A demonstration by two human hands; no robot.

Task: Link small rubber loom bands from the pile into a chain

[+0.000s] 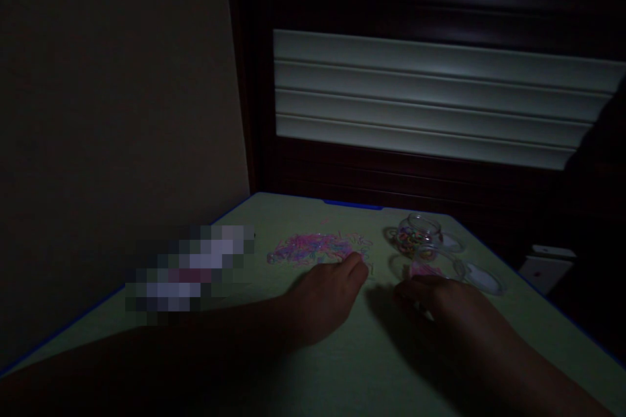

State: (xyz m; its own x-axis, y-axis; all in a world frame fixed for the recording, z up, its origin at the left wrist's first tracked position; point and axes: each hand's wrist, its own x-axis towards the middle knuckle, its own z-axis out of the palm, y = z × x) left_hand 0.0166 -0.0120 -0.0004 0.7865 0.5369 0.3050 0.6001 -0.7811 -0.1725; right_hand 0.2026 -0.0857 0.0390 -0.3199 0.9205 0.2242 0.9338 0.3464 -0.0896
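A dim room; on a pale green bench [303, 365] with a blue edge lies a loose heap of tiny rubber bands [317, 249], mostly pink and purple with some yellow, spread flat near the bench's middle. The left hand [325, 296] rests palm down, its fingers [359, 272] lightly curled and touching the heap's near right edge, gripping nothing clearly; the right hand [447, 303] lies beside it, fingers bent, their hold too dark to tell. Beyond stand a small clear jar [419, 234] of mixed-colour bands and round clear lids [484, 279].

Dim home room; shuttered window [430, 98]
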